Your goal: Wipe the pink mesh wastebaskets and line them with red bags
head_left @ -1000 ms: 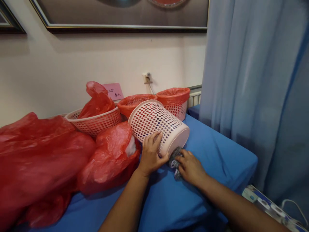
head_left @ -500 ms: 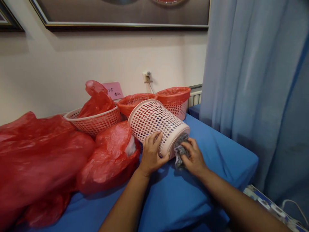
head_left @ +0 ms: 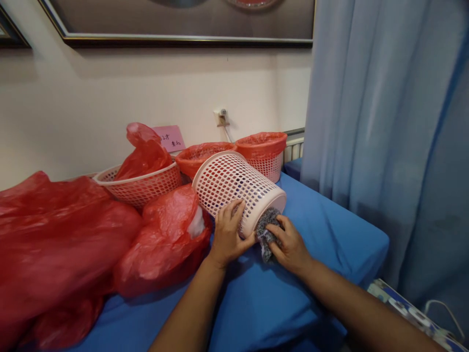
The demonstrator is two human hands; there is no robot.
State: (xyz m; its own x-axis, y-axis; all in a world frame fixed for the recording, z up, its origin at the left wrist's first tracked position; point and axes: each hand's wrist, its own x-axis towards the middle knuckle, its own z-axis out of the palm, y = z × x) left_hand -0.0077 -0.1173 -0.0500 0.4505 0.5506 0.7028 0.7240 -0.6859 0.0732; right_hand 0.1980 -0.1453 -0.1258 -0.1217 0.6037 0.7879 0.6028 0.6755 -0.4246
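Note:
A pale pink plastic wastebasket (head_left: pixel 234 183) with a lattice of holes lies tipped on its side, its base turned toward me and to the right. My left hand (head_left: pixel 229 237) grips its near side, fingers on the holed wall and thumb by the base rim. Bunched in my right hand (head_left: pixel 291 247) is a grey cloth (head_left: pixel 266 230), pressed against the lower part of the base. The fingers of that hand are closed on the cloth.
Red plastic bags (head_left: pixel 62 244) cover the left, one bag (head_left: pixel 164 239) showing something white. Behind stand a pink basket (head_left: pixel 146 188) and two red-lined baskets, one at the right (head_left: pixel 262 151). Blue sheeting (head_left: pixel 271 298) covers the surface; a blue curtain (head_left: pixel 348 98) hangs at right.
My right hand has moved the grey cloth down and slightly left across the basket's base. The left hand keeps its hold, and the basket stays almost where it was.

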